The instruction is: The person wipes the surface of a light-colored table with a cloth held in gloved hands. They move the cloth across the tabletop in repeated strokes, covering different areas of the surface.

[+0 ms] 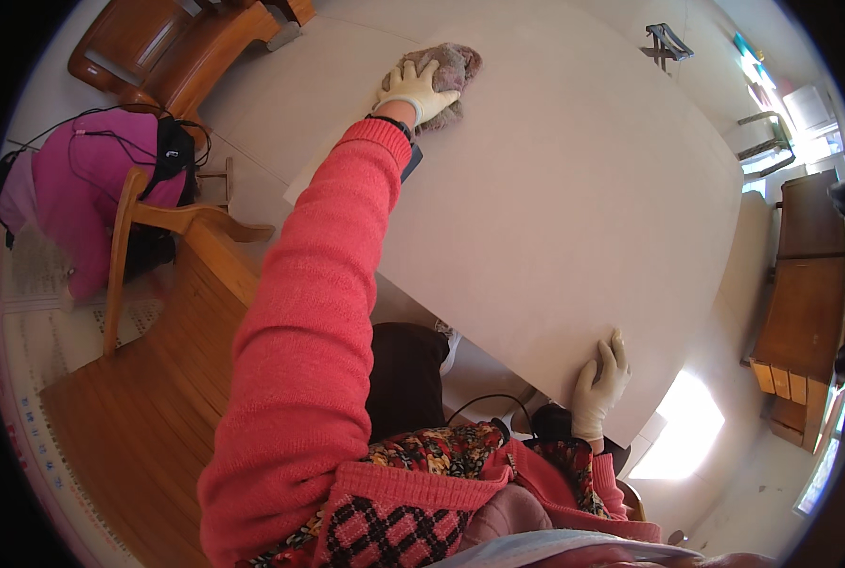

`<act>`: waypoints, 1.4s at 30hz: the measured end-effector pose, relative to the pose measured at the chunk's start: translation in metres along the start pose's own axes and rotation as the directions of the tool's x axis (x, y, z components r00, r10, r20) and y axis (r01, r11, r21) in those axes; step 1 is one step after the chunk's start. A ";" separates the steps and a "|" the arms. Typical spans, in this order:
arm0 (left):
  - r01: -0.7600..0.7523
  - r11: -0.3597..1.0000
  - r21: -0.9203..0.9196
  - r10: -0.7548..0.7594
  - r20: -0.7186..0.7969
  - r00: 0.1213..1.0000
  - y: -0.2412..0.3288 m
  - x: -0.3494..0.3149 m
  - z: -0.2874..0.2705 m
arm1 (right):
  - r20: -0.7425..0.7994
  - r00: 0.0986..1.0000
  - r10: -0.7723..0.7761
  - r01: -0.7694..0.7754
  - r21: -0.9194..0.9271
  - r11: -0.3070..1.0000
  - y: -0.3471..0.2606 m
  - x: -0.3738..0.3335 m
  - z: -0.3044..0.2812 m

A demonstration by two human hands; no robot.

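Observation:
My left hand (417, 93), in a pale glove, reaches out to the far left part of a large whitish table (555, 189). Its fingers are spread over a crumpled brownish-grey cloth (458, 68), holding it against the tabletop. Close to the table's near right corner, my right hand (600, 390) wears a similar glove. That hand rests on the surface with its fingers stretched out and nothing in it. A dark band circles my left wrist below the glove.
A wooden chair (172, 379) stands at the near left, with another person in a magenta top (96, 161) beyond it. Orange-brown wooden furniture (172, 57) fills the far left. Wooden cabinets (801, 312) line the right, and a small folding stool (668, 43) stands far back.

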State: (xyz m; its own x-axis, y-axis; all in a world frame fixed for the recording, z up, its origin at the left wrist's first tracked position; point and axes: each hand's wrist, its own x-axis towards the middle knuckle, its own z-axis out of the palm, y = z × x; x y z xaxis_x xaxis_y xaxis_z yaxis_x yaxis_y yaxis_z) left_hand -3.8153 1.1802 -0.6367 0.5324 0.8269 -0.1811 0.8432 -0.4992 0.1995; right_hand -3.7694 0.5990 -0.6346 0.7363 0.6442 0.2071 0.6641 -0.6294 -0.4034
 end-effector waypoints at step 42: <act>-0.453 0.883 -0.121 0.430 -0.179 0.885 0.101 -0.367 0.091 | -0.186 0.983 0.016 0.019 0.184 0.983 0.029 -0.018 -0.006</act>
State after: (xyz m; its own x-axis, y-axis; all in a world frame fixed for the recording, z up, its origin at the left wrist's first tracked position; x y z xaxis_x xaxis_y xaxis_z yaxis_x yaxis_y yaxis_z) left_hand -3.9189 0.8023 -0.6381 0.8201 0.5639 0.0977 0.4946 -0.7843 0.3745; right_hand -3.7623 0.5668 -0.6448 0.7579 0.5424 0.3625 0.6430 -0.5266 -0.5561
